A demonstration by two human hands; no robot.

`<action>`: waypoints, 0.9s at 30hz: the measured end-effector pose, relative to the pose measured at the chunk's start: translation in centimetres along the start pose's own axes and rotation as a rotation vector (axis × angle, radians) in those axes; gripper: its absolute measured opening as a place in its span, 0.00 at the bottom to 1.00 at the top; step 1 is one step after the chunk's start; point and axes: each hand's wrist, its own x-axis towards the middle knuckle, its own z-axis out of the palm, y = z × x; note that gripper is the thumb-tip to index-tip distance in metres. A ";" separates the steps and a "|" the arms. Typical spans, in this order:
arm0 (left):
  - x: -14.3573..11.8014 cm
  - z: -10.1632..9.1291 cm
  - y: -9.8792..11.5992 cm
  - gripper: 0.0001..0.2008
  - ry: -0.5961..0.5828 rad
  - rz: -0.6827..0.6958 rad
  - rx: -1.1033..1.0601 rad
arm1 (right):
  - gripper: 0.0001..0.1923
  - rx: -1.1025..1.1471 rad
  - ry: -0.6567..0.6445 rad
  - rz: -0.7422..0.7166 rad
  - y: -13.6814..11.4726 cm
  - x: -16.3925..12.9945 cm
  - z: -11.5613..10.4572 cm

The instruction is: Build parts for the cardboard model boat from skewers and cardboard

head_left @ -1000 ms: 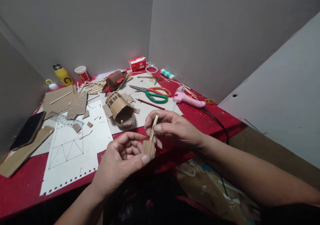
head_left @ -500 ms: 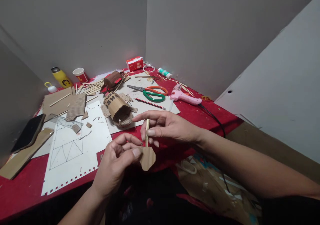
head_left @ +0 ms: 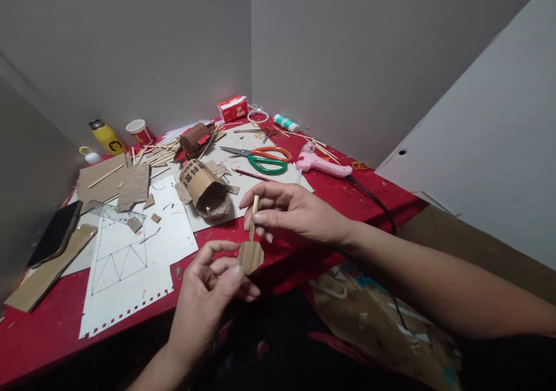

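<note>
Between the thumb and fingers of my right hand is a short wooden stick, held nearly upright. Its lower end meets the top edge of a small many-sided cardboard piece; whether the two are joined I cannot tell. My left hand has its thumb and fingers at the left edge of that piece, closed on it. Just beyond the hands, a cardboard tube model with printed characters and corrugated side flaps lies on a grey board.
Scissors, a pencil and a pink glue gun with a black cord lie behind and right of my hands. At left are a drawn paper sheet, a phone, cardboard scraps, a yellow bottle and a paper cup.
The cardboard piece and stick have shifted slightly up and left, and the piece has tilted. My left fingers have spread lower around it. My right hand still grips the stick.
</note>
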 end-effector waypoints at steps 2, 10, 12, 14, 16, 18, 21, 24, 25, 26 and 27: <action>0.2 0.3 -0.2 0.16 -0.003 -0.033 0.014 | 0.08 -0.030 -0.010 -0.007 0.0 0.0 0.3; 1.1 -0.3 -0.5 0.10 -0.034 -0.041 0.053 | 0.07 -0.129 -0.015 -0.035 -0.2 -0.2 0.6; 1.1 -0.4 -0.7 0.10 -0.028 -0.038 0.048 | 0.07 -0.143 -0.002 -0.034 -0.4 -0.3 0.6; 1.0 -0.4 -0.8 0.11 -0.021 -0.034 0.051 | 0.07 -0.157 0.016 -0.033 -0.5 -0.5 0.8; 0.9 -0.2 -0.9 0.11 -0.012 -0.023 0.063 | 0.06 -0.182 0.034 -0.033 -0.6 -0.6 0.9; 0.8 -0.1 -0.9 0.12 0.006 -0.002 0.078 | 0.06 -0.218 0.051 -0.023 -0.7 -0.6 1.1; 0.6 0.2 -0.7 0.13 0.012 0.029 0.084 | 0.06 -0.251 0.065 -0.012 -0.7 -0.5 1.2; 0.6 0.4 -0.3 0.13 0.042 0.093 0.102 | 0.06 -0.269 0.052 -0.011 -0.7 -0.4 1.2; 0.7 0.5 -0.2 0.12 0.063 0.114 0.108 | 0.06 -0.277 0.042 -0.009 -0.6 -0.4 1.2; 0.8 0.5 -0.1 0.12 0.081 0.129 0.111 | 0.06 -0.286 0.029 -0.011 -0.6 -0.4 1.2; 1.0 0.5 0.0 0.12 0.084 0.131 0.111 | 0.07 -0.294 0.017 -0.015 -0.6 -0.5 1.2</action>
